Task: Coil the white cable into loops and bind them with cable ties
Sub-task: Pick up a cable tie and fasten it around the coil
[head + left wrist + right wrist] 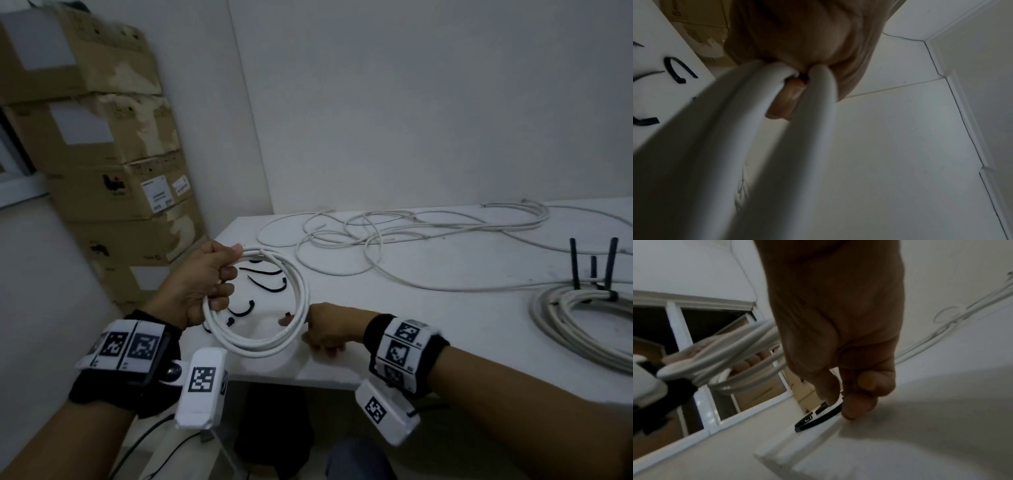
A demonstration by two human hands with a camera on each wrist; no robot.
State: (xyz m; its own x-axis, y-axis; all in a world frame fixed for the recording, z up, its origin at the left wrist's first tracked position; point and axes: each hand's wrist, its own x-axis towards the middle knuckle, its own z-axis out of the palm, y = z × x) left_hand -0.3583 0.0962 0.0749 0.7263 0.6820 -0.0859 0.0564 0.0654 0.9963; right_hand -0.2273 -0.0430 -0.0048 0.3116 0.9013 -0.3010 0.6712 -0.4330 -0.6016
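White round plastic-sheathed cable (pixel 260 308), wound into a small coil of several loops, is hanging in the air above the near left corner of the white tabletop (pixel 445 329), and we are holding it there with our left hand (pixel 202 284), whose fingers (pixel 222 274) are curling round the bundled strands on the coil's left side; the left wrist view is showing the same clamp from below. We are reaching our right hand (pixel 329 329) down just beside the coil's lower right edge, and in the right wrist view its fingers (pixel 857 405) are closing together on a thin black plastic cable tie (pixel 818 418) lying at the tabletop's edge, seemingly pinching it. So the coiling of this piece is looking finished, while the binding is not yet begun: no tie is sitting round these loops. More curved black ties (pixel 263 274) are lying scattered on the tabletop behind the coil. Farther right, a larger off-white cable coil (pixel 575 325) is resting flat with a black tie standing up from it, so we are judging that one already bound. Loose white cable (pixel 376 240) is sprawling across the far side, which suggests more coiling is waiting after this bundle.
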